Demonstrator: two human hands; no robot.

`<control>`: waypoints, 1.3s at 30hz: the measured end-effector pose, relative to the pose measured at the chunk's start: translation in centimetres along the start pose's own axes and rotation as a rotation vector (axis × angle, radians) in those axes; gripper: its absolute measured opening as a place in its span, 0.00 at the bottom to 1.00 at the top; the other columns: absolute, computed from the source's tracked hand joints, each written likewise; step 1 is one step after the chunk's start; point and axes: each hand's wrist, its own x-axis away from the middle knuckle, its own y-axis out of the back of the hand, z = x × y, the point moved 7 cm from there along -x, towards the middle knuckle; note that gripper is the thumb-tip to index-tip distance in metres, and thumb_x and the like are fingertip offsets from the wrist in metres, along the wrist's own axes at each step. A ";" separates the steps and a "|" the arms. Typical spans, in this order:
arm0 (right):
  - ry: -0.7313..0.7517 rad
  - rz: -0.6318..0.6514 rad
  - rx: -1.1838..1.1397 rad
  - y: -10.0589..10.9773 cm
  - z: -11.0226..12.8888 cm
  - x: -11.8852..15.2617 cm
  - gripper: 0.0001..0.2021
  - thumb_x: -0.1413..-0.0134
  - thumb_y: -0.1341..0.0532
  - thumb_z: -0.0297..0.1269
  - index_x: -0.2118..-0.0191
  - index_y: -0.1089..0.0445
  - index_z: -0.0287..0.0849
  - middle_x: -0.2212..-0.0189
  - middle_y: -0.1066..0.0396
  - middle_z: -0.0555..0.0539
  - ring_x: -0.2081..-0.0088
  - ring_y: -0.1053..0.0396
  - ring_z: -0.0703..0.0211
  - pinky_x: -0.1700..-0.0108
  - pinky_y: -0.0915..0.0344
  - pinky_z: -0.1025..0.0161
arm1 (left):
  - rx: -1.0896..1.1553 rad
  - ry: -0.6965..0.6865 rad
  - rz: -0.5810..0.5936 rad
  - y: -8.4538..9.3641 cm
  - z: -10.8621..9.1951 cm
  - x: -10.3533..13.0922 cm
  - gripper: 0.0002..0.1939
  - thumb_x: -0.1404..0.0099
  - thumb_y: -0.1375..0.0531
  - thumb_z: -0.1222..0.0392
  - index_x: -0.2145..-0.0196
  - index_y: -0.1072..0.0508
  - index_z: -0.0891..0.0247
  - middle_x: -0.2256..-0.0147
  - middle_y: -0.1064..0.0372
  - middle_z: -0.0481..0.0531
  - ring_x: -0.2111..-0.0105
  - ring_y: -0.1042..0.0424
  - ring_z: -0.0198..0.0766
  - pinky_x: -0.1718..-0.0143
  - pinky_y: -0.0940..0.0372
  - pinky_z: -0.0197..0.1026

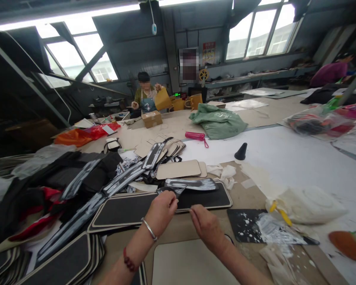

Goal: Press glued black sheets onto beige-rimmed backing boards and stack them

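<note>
My left hand (163, 206) is closed, with a silver bangle and a beaded bracelet on its wrist. Its fingers pinch the near end of a black strip smeared with white paste (195, 184). That strip lies over a long black panel with a pale edge (206, 199). My right hand (206, 225), also pinched shut, is just in front of the panel's near edge. Whatever its fingertips hold, if anything, is hidden. Below and between my forearms lies a plain beige panel (190, 261). Another black panel (124, 211) reaches out to the left.
Stacked black panels (62, 257) stand front left, near long paste-smeared strips (124, 176). Beige panels (178, 169) lie ahead. A paste-covered black board (246, 225) is on the right, below a black cone (241, 151). A green bag (219, 120) lies farther back; a co-worker (148, 97) sits beyond.
</note>
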 end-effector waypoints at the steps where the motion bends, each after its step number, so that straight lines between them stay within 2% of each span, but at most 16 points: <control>1: -0.064 0.014 0.052 0.0 -1.8 0.5 0.10 0.39 0.53 0.34 0.67 0.37 0.42 0.74 0.31 0.47 0.72 0.31 0.61 0.69 0.37 0.66 | -0.009 -0.034 -0.020 0.1 -0.1 0.5 0.08 0.42 0.48 0.67 0.79 0.36 0.62 0.77 0.38 0.48 0.75 0.38 0.35 0.72 0.44 0.37; 4: -0.256 0.107 0.122 -0.4 -7.0 1.5 0.12 0.40 0.53 0.38 0.67 0.36 0.43 0.71 0.30 0.45 0.69 0.31 0.59 0.69 0.38 0.65 | -0.035 -0.117 -0.110 1.6 -0.9 2.3 0.10 0.41 0.50 0.65 0.78 0.35 0.62 0.77 0.37 0.49 0.75 0.37 0.35 0.71 0.42 0.37; 6: -0.355 0.194 0.080 -1.1 -9.2 1.9 0.12 0.42 0.53 0.40 0.67 0.35 0.43 0.71 0.30 0.46 0.70 0.31 0.59 0.69 0.38 0.65 | -0.029 -0.134 -0.185 4.0 -1.5 3.8 0.11 0.39 0.51 0.64 0.77 0.34 0.62 0.77 0.36 0.49 0.74 0.37 0.35 0.71 0.41 0.37; 8: -0.440 0.276 -0.035 -2.1 -10.1 2.5 0.12 0.43 0.52 0.42 0.68 0.34 0.44 0.73 0.31 0.47 0.71 0.32 0.59 0.68 0.38 0.64 | 0.011 -0.121 -0.237 6.8 -2.2 5.3 0.11 0.38 0.50 0.61 0.76 0.33 0.61 0.77 0.36 0.48 0.75 0.36 0.35 0.71 0.41 0.36; 11: -0.612 0.374 -0.352 -4.2 -10.0 4.3 0.12 0.48 0.49 0.44 0.67 0.33 0.44 0.73 0.30 0.47 0.71 0.32 0.58 0.68 0.36 0.63 | 0.114 -0.065 -0.229 10.3 -3.1 7.2 0.09 0.39 0.47 0.58 0.74 0.30 0.60 0.76 0.34 0.47 0.75 0.35 0.33 0.72 0.39 0.34; 13: -0.770 0.415 -0.609 -5.7 -9.1 5.9 0.15 0.52 0.47 0.46 0.65 0.31 0.42 0.71 0.28 0.45 0.69 0.31 0.56 0.70 0.34 0.62 | 0.176 -0.006 -0.225 11.9 -3.2 8.1 0.09 0.40 0.45 0.56 0.74 0.29 0.60 0.75 0.32 0.47 0.75 0.34 0.33 0.73 0.39 0.33; 15: -0.887 0.425 -0.818 -6.8 -7.8 7.2 0.17 0.56 0.44 0.48 0.65 0.30 0.40 0.69 0.27 0.44 0.67 0.30 0.55 0.69 0.33 0.60 | 0.237 0.052 -0.242 12.8 -2.8 8.9 0.10 0.41 0.43 0.54 0.76 0.29 0.60 0.75 0.32 0.47 0.76 0.34 0.33 0.74 0.39 0.33; 18: -0.977 0.386 -1.023 -7.0 -6.0 8.2 0.15 0.58 0.41 0.47 0.70 0.30 0.39 0.70 0.27 0.45 0.67 0.31 0.55 0.65 0.33 0.59 | 0.307 0.151 -0.254 13.0 -1.6 9.8 0.11 0.44 0.41 0.51 0.76 0.28 0.60 0.76 0.33 0.47 0.77 0.35 0.33 0.75 0.39 0.33; 21: -1.066 0.271 -1.152 -5.7 -5.5 8.6 0.13 0.58 0.40 0.44 0.69 0.30 0.40 0.71 0.27 0.45 0.66 0.30 0.55 0.61 0.33 0.58 | 0.350 0.266 -0.282 12.5 0.2 10.8 0.12 0.46 0.39 0.49 0.74 0.27 0.61 0.76 0.32 0.48 0.78 0.36 0.32 0.76 0.39 0.33; 25: -1.056 0.152 -1.075 -2.0 -5.9 8.7 0.11 0.60 0.41 0.38 0.67 0.32 0.40 0.69 0.27 0.46 0.65 0.31 0.55 0.60 0.33 0.58 | 0.473 0.379 -0.264 10.9 2.2 12.3 0.12 0.48 0.37 0.50 0.74 0.27 0.63 0.77 0.33 0.47 0.78 0.38 0.31 0.78 0.41 0.32; 28: -0.981 0.172 -0.920 0.9 -5.9 8.9 0.13 0.58 0.44 0.38 0.64 0.32 0.40 0.65 0.27 0.46 0.62 0.31 0.55 0.58 0.34 0.59 | 0.580 0.436 -0.236 9.4 3.6 13.2 0.13 0.48 0.37 0.50 0.75 0.28 0.64 0.77 0.34 0.48 0.77 0.37 0.32 0.76 0.40 0.32; 30: -0.947 0.212 -0.745 2.2 -6.2 9.8 0.14 0.56 0.45 0.42 0.64 0.32 0.41 0.64 0.27 0.45 0.63 0.31 0.55 0.59 0.33 0.59 | 0.652 0.472 -0.221 8.1 4.6 13.8 0.13 0.49 0.37 0.50 0.76 0.28 0.64 0.77 0.34 0.48 0.76 0.37 0.33 0.75 0.39 0.33; 32: -0.932 0.232 -0.570 3.2 -6.9 11.2 0.15 0.56 0.45 0.46 0.64 0.31 0.43 0.65 0.27 0.45 0.63 0.31 0.54 0.59 0.34 0.57 | 0.716 0.515 -0.192 6.3 5.6 14.6 0.14 0.50 0.36 0.50 0.76 0.28 0.64 0.77 0.35 0.48 0.76 0.38 0.33 0.75 0.40 0.33; 34: -0.955 0.250 -0.463 3.8 -7.5 13.1 0.17 0.56 0.45 0.48 0.65 0.30 0.43 0.66 0.27 0.45 0.63 0.31 0.52 0.59 0.34 0.56 | 0.789 0.581 -0.146 3.7 6.8 15.8 0.15 0.51 0.36 0.49 0.77 0.28 0.64 0.78 0.37 0.47 0.77 0.39 0.33 0.75 0.41 0.34; 36: -0.979 0.299 -0.435 4.0 -7.5 14.9 0.18 0.57 0.45 0.50 0.65 0.30 0.43 0.67 0.26 0.44 0.63 0.31 0.51 0.60 0.33 0.56 | 0.877 0.663 -0.112 0.7 8.1 17.5 0.16 0.52 0.36 0.47 0.78 0.30 0.65 0.79 0.39 0.46 0.77 0.41 0.32 0.75 0.42 0.34; 39: -0.999 0.399 -0.488 4.0 -6.1 16.7 0.17 0.57 0.45 0.50 0.68 0.30 0.42 0.68 0.27 0.45 0.66 0.31 0.52 0.64 0.33 0.57 | 0.981 0.802 -0.099 -3.3 9.6 20.3 0.17 0.53 0.36 0.46 0.78 0.31 0.65 0.80 0.41 0.45 0.77 0.43 0.32 0.75 0.44 0.33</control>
